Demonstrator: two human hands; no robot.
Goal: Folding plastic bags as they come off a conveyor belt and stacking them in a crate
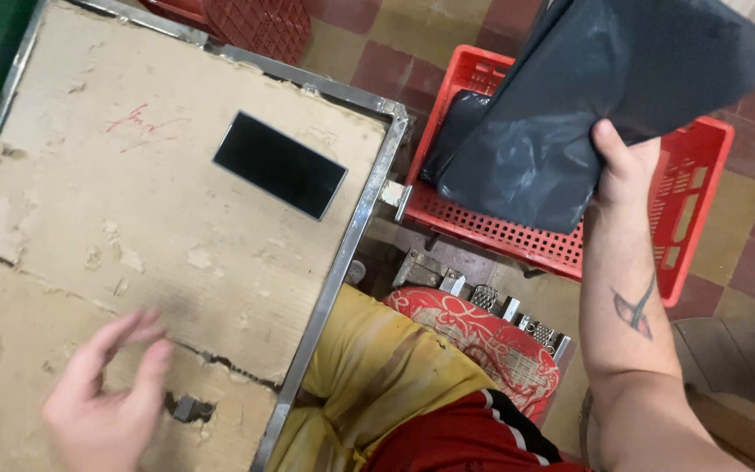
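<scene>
— What is worn? 
— Yellow trousers (pixel 377 367), stained, and a red garment (pixel 465 437) with a white stripe. 
— The arms? 
— Bare; the right forearm (pixel 631 332) has a dark tattoo (pixel 635 310), perhaps crossed strokes.

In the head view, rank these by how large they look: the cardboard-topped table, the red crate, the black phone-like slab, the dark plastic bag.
1. Cardboard-topped table
2. Dark plastic bag, though held up nearer the camera
3. Red crate, partly hidden by the bag, so unsure against it
4. Black slab
</scene>
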